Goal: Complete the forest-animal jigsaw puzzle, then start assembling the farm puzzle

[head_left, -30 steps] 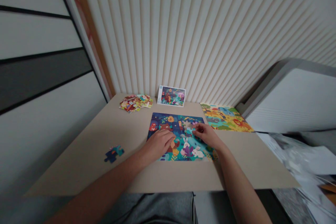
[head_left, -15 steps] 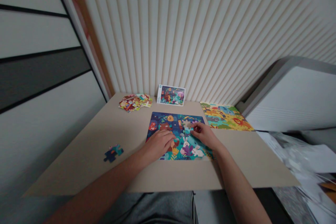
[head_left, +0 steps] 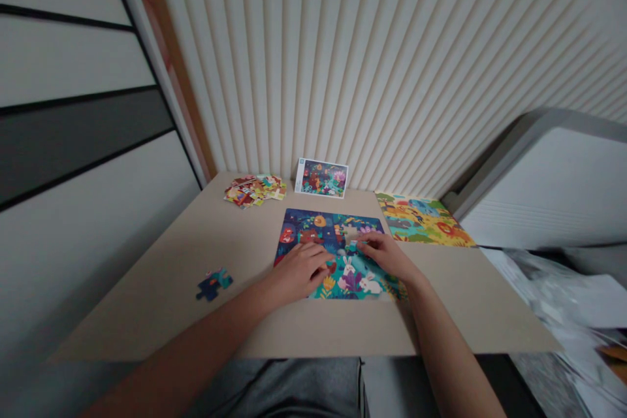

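A jigsaw puzzle [head_left: 350, 283] of rabbits, a bear and plants lies nearly whole in front of me, with a table-coloured gap in its upper right part. My left hand [head_left: 304, 269] rests on the puzzle's lower left area, palm down, fingers loosely extended and covering some of it. At the gap's lower edge, my right hand [head_left: 389, 256] has thumb and fingertips drawn together on a teal puzzle piece [head_left: 353, 247]. Whether that piece sits flat or slightly raised I cannot tell. Loose dark-blue and teal pieces [head_left: 211, 285] lie to the left of the puzzle.
A picture card [head_left: 321, 177] of the same scene leans against the pleated curtain [head_left: 313, 65]. Left of it is a heap of loose pieces [head_left: 252, 192]. A yellow animal puzzle [head_left: 424, 219] lies at the table's back right. Plastic wrapping [head_left: 548, 281] is beyond the table's right edge.
My right fingertips have lowered slightly and closed up over the teal piece by the gap. My left hand stays on the puzzle, shifted a little. The view has moved slightly.
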`<state>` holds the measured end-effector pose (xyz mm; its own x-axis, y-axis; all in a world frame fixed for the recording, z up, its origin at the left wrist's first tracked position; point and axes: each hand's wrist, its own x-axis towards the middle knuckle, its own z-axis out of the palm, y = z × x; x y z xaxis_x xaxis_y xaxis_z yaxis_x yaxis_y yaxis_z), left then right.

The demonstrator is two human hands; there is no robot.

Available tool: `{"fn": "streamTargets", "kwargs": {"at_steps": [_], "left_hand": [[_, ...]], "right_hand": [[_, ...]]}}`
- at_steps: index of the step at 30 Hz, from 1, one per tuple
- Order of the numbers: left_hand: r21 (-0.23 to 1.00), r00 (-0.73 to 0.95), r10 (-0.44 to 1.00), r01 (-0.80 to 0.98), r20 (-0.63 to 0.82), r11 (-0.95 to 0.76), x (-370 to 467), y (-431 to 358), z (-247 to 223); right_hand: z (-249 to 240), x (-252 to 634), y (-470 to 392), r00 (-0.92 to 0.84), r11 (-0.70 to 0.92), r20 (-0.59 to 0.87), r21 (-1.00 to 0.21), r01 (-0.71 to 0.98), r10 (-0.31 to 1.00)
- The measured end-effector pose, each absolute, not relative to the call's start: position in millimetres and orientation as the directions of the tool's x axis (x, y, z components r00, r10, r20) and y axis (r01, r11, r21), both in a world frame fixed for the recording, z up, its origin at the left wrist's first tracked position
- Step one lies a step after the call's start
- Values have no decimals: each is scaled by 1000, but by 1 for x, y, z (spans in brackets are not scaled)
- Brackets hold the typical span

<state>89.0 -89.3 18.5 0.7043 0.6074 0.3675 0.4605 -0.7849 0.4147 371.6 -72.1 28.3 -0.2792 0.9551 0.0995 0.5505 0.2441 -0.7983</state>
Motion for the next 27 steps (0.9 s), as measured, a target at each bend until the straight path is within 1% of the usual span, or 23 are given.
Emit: {"fn": "streamTargets", "kwargs": {"at_steps": [2, 4, 6, 10, 16, 23, 27], "left_hand": [[385, 762, 541, 407, 357, -828, 90, -93, 20], [353, 813, 479, 364, 330, -862, 91, -95, 18], [328, 837, 456, 358, 302, -875, 93, -97, 15], [293, 838, 462, 382, 289, -876, 95, -99, 13], [254, 829, 465, 400, 309, -881, 101, -102, 25], [74, 810, 492, 497, 319, -865, 138, -108, 30], [93, 839, 440, 435, 319, -896, 145, -106, 27]], "right_hand": [[28, 371, -71, -290, 281, 135, -784, 553, 947], [27, 372, -71, -296, 273, 118, -782, 561, 948], [26, 372, -72, -296, 259, 100, -783, 566, 950], [23, 374, -72, -301, 294, 139, -769, 567, 943], [20, 372, -70, -367, 366, 182, -765, 530, 912], [15, 370, -68, -354, 393, 208, -695, 603, 912], [19, 368, -71, -312, 384, 233, -679, 626, 921]]}}
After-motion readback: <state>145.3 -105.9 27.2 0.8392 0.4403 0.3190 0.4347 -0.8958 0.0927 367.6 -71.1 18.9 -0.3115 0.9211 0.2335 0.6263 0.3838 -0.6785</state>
